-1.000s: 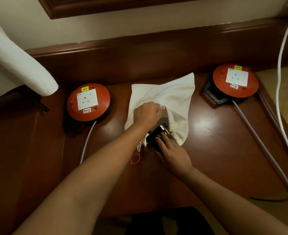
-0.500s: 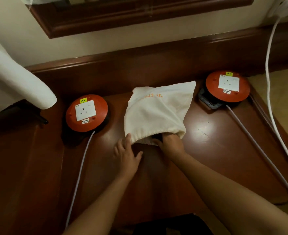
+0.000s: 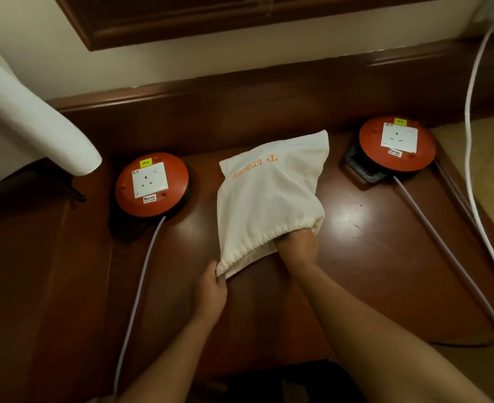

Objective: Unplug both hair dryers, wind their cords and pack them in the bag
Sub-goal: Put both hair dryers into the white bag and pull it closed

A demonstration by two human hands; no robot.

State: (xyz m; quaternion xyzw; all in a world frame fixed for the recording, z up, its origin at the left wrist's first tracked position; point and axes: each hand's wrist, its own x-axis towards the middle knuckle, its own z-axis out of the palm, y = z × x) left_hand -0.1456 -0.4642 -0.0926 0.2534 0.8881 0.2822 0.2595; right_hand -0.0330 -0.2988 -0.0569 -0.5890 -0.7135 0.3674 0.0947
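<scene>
A cream cloth drawstring bag (image 3: 269, 196) with orange lettering lies bulging in the middle of the dark wooden table (image 3: 371, 257), its gathered mouth facing me. My left hand (image 3: 212, 289) pinches the near left corner of the bag's mouth. My right hand (image 3: 296, 247) is pushed into the mouth up to the knuckles, its fingers hidden inside. No hair dryer or cord shows; whatever is inside the bag is covered by the cloth.
Two round orange extension reels with white sockets sit on the table, one left (image 3: 152, 184) and one right (image 3: 397, 144), each trailing a pale cable toward me. A white cord (image 3: 470, 112) hangs from the wall at right. A white rounded object (image 3: 36, 123) juts in at left.
A black dryer part showed at the bag's mouth; it is now covered. My right hand went into the bag. My left hand came off the bag's top and grips its mouth corner.
</scene>
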